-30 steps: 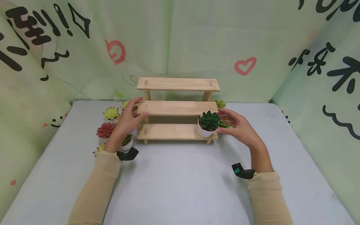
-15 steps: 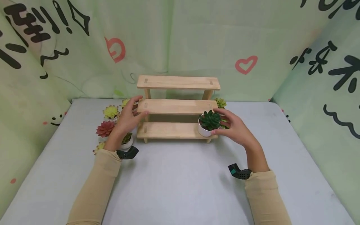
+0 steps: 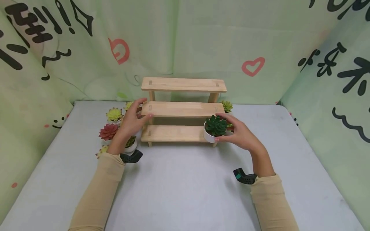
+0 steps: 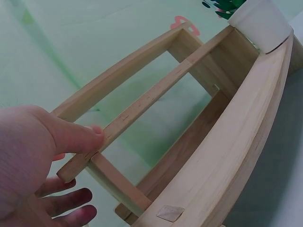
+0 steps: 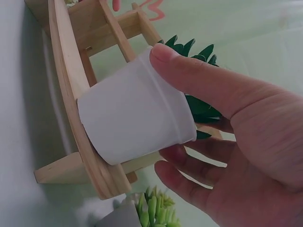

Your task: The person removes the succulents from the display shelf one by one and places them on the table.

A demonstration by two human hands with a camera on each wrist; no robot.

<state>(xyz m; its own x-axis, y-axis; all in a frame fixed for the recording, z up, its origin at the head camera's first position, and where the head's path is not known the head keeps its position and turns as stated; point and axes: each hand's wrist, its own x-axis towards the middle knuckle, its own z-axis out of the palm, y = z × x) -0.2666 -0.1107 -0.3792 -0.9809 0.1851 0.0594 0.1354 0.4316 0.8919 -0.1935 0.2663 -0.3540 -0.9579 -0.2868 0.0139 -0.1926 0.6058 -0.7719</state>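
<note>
A three-tier wooden plant stand (image 3: 185, 109) stands near the back of the table. My left hand (image 3: 130, 124) holds the left end of its middle board; in the left wrist view the thumb (image 4: 83, 137) lies on the board with several fingers below. On the right end of the lowest board sits a dark green potted succulent (image 3: 215, 126) in a white pot (image 5: 135, 111). My right hand (image 3: 239, 132) grips this pot from the right, the thumb (image 5: 189, 71) at its rim and fingers round the far side. The pot's base seems to rest on the board, slightly tilted.
Left of the stand are several potted succulents, among them a yellow-green one (image 3: 114, 114), a red one (image 3: 108, 132) and a dark one (image 3: 130, 143) partly behind my wrist. Right of the stand, a green succulent (image 3: 227, 106) is partly hidden. Printed curtains (image 3: 208, 38) enclose the table.
My right hand has moved left, from beside the potted succulent to a grip on its pot. The left hand has stayed at the middle board.
</note>
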